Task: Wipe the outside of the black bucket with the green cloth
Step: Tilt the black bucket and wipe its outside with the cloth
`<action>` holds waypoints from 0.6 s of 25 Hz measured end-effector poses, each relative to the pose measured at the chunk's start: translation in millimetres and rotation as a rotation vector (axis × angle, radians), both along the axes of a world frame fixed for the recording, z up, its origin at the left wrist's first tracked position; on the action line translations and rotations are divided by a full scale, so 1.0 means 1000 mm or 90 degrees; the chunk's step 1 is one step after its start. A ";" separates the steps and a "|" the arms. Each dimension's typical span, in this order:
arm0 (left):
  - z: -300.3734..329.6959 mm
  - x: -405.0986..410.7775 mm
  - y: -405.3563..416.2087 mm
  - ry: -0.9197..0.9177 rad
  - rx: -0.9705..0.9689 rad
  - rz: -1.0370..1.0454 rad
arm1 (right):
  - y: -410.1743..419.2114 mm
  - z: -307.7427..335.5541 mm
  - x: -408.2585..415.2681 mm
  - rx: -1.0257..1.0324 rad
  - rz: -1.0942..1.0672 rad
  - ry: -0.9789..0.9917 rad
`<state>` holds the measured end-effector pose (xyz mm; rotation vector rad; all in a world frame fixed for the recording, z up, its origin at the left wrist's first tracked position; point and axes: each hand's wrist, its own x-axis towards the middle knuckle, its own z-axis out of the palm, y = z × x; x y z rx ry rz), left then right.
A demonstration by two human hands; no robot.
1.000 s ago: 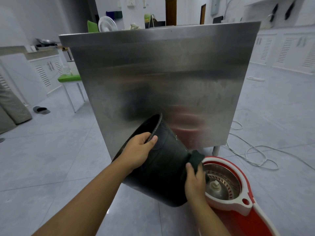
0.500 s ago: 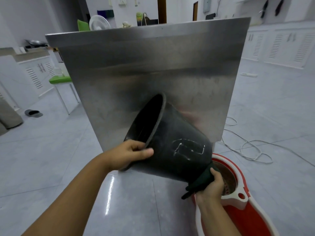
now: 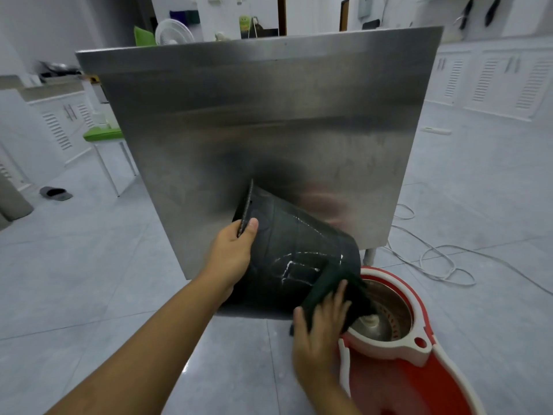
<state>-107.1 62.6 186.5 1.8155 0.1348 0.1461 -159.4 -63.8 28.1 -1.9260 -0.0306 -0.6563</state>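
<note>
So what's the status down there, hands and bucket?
Left hand gripping black bucket rim, bucket tipped sideways. Right hand pressing green cloth near its base. Red mop bucket close alongside.

No readable text, labels, brands or numbers anywhere in view. Only faint whitish scratched lines on the side of the black bucket (image 3: 287, 259), roughly forming a rectangle outline, not legible as letters or digits. Small items on the far wall and distant shelf too blurred to make out any writing.
</note>
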 end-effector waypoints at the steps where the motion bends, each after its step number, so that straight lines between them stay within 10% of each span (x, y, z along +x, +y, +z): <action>1: -0.001 -0.001 -0.003 -0.011 0.030 -0.019 | 0.013 0.003 -0.008 -0.049 0.053 -0.033; 5: -0.003 -0.010 -0.007 -0.042 0.182 -0.138 | 0.034 0.039 -0.007 -0.077 0.154 -0.130; 10: 0.007 -0.014 -0.002 -0.014 0.109 -0.117 | -0.034 0.032 0.043 0.185 -0.021 0.068; 15: 0.014 -0.010 -0.001 0.008 0.031 -0.027 | -0.006 -0.001 -0.007 0.104 0.047 0.039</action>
